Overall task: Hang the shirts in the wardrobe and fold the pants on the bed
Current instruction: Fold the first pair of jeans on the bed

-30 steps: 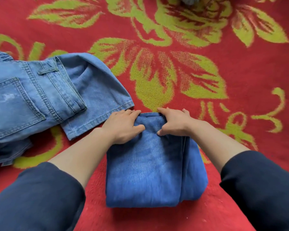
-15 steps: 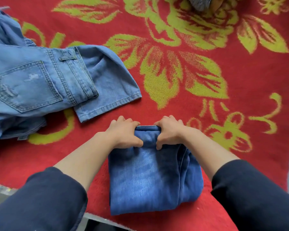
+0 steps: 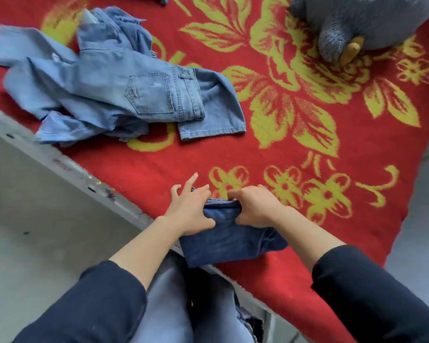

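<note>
A folded pair of dark blue jeans (image 3: 230, 241) lies at the near edge of the bed, partly overhanging it. My left hand (image 3: 191, 209) rests on its left top corner, thumb pinching the cloth and fingers spread. My right hand (image 3: 253, 206) is clenched on the top fold at the right. A lighter blue pair of jeans (image 3: 114, 92) lies crumpled and unfolded at the upper left of the bed, back pocket facing up. No shirts or wardrobe are in view.
The bed is covered by a red blanket with yellow-green flowers (image 3: 307, 125). A grey plush toy (image 3: 357, 23) sits at the top right. A grey bed frame edge (image 3: 60, 164) and grey floor (image 3: 30, 243) lie to the left. My own legs show below.
The view has pulled back and tilted, bringing the bed edge, floor and plush toy into sight. The dark jeans now sit at the bed's edge, and my left fingers have spread apart.
</note>
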Motion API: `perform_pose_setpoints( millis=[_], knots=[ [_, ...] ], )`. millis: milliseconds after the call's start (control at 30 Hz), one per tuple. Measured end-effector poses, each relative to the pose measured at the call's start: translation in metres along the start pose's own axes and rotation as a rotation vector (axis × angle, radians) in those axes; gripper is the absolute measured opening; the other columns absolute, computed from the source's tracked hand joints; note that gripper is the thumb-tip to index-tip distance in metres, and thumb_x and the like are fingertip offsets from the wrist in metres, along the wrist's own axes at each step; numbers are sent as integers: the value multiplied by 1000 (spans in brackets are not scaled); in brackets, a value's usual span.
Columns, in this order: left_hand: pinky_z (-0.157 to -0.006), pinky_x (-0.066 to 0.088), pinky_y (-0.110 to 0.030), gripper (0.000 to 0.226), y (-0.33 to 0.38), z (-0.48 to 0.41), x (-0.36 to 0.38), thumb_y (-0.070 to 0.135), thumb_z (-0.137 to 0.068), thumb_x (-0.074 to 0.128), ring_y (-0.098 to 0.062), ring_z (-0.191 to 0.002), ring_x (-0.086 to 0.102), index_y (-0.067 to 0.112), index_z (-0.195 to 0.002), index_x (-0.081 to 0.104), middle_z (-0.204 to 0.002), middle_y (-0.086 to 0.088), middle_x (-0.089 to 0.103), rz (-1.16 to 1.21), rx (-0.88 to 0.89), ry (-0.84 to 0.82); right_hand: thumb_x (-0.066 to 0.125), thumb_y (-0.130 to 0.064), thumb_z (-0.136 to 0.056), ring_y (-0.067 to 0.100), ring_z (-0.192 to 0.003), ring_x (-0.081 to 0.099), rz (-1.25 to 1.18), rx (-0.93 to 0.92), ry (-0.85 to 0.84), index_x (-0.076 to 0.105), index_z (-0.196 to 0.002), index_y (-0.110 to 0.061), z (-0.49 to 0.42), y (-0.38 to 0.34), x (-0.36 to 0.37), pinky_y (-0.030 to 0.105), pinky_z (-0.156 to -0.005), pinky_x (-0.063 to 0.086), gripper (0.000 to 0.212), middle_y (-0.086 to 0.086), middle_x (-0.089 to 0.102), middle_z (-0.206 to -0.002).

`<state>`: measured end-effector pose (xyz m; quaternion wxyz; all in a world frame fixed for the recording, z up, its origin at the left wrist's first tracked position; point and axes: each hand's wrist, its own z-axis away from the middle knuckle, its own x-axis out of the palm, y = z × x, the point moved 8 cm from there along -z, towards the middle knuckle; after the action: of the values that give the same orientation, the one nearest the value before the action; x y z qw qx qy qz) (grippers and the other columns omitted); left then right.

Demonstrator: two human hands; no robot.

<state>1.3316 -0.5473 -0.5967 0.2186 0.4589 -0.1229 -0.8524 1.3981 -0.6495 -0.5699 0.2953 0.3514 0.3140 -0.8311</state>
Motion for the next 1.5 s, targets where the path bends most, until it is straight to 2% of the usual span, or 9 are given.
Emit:
perform_pose_setpoints(
  millis=[67,100,200,333,633,800,1033,1267,1500],
  knots=[
    [-110,9,-54,34,-12,33,-11,40,-68,58,-20,-132,37,24,-94,44,-110,4,59,66,-42,10,62,-22,-65,29,-82,59,86,-92,31,50,-88,-21,6,-34,-17,33,-68,36,26,-4,57,-74],
    [-110,10,-54,34,-19,52,-17,40,-67,58,-20,-113,50,25,-93,41,-95,6,60,71,-59,15,61,-21,-64,29,-81,58,120,-145,59,49,-87,-21,10,-54,-24,34,-69,38,26,-4,57,-73],
    [-110,11,-50,35,-48,113,-35,38,-65,58,-18,-81,51,27,-91,38,-71,13,50,109,-110,125,60,-20,-63,26,-80,55,161,-284,137,39,-79,-25,22,-117,-37,35,-70,39,27,-5,52,-68],
    [-110,9,-46,35,-101,194,-62,39,-64,59,-15,-84,50,30,-92,40,-72,16,45,126,-204,339,60,-27,-64,24,-87,56,187,-373,175,50,-86,-23,16,-202,-48,35,-71,37,24,-4,57,-75],
    [-108,13,-39,36,-298,398,-82,39,-66,63,-15,-81,45,28,-94,44,-72,16,45,223,-498,461,65,-31,-66,21,-68,43,266,-655,124,41,-79,-30,-40,-479,-30,32,-63,26,28,-10,33,-60],
    [-106,17,-39,35,-398,524,-77,40,-65,63,-19,-84,48,29,-94,46,-79,12,55,240,-673,557,62,-32,-71,25,-79,53,358,-825,70,51,-91,-25,-64,-645,0,31,-69,34,24,-8,46,-72],
    [-98,17,-33,35,-499,670,-66,39,-65,62,-18,-88,56,29,-97,51,-87,10,65,205,-870,710,60,-33,-78,21,-85,49,429,-1014,49,51,-95,-26,-84,-829,42,32,-78,34,21,-4,49,-79],
    [-106,19,-36,32,-613,751,-59,37,-67,59,-16,-87,57,32,-96,48,-85,11,65,208,-974,731,57,-31,-77,22,-90,50,434,-1110,62,48,-91,-26,-130,-962,80,33,-79,32,18,-1,57,-84],
    [-100,19,-34,34,-771,789,-39,37,-68,57,-18,-88,58,29,-99,48,-88,9,65,239,-999,644,58,-29,-74,21,-88,52,452,-1084,-12,41,-84,-30,-226,-1090,137,29,-73,28,20,-1,60,-83]
  ],
)
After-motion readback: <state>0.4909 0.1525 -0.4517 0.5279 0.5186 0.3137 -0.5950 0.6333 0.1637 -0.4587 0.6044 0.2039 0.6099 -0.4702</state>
